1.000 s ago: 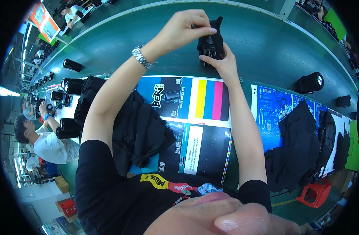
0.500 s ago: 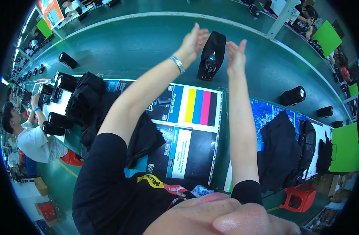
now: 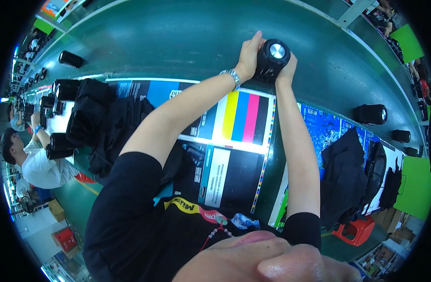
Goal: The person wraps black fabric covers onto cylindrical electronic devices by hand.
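Green and smooth, the bench (image 3: pixel 178 47) stretches out beneath and beyond the hands, with a pale rail curving along its far side. Between the two hands is a black speaker (image 3: pixel 267 70), its round silver end tipped up toward the head. The left hand (image 3: pixel 248 60) grips its left side, thumb raised, and a metal watch (image 3: pixel 232 79) circles that wrist. The right hand (image 3: pixel 287 70) clasps the opposite side, its fingertips hidden behind the body. Just nearer the person than the hands lies a printed sheet (image 3: pixel 241 174) with yellow, blue and pink stripes. Left of that, under and beside the left forearm, black cloths (image 3: pixel 119 122) are heaped. On the right hand's near side, beyond the right forearm, a black cloth (image 3: pixel 342 164) lies over a blue printed sheet (image 3: pixel 312 134). Well to the right of the hands, another speaker (image 3: pixel 371 114) lies on its side, with a smaller-looking one (image 3: pixel 401 136) past it. Far to the left of the hands, a lone black cylinder (image 3: pixel 70 59) rests, and a co-worker (image 3: pixel 48 162) in a white shirt reaches forward.
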The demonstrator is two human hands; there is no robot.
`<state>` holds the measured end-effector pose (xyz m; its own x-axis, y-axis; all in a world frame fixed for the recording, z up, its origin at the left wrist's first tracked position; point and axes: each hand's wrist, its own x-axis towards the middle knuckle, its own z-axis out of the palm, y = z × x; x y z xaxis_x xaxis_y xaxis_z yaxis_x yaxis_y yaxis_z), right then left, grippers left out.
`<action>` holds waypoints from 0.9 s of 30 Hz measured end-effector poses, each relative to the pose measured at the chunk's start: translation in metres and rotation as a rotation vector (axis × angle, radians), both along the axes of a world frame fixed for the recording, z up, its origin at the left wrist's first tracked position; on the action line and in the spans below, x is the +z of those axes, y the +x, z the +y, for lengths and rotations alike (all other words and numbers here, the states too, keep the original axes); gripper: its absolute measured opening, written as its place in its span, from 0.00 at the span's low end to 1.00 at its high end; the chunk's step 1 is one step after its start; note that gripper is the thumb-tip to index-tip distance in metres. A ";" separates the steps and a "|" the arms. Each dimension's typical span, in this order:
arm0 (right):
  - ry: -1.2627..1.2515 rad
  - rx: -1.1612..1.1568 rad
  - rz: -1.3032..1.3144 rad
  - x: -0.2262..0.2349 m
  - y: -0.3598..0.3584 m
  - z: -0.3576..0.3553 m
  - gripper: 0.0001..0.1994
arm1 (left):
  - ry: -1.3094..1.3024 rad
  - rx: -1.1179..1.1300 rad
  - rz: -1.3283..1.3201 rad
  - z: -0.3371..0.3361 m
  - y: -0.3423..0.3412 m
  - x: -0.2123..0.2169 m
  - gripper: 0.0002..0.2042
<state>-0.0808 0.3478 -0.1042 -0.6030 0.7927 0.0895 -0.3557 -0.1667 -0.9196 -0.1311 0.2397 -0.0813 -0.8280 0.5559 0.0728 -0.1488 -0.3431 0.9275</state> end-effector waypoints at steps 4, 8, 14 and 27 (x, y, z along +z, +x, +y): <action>-0.033 -0.122 -0.086 -0.003 0.001 -0.012 0.14 | -0.199 0.193 0.058 -0.011 0.005 0.009 0.26; -0.167 -0.002 -0.140 0.007 0.018 0.005 0.15 | -0.513 0.211 0.326 -0.050 0.018 0.036 0.20; 0.309 -0.616 -0.140 0.085 0.080 -0.015 0.20 | -0.462 0.191 0.561 -0.234 0.054 0.117 0.16; 1.334 0.724 0.051 0.073 0.137 -0.299 0.30 | -0.587 1.194 0.772 -0.518 0.092 0.118 0.12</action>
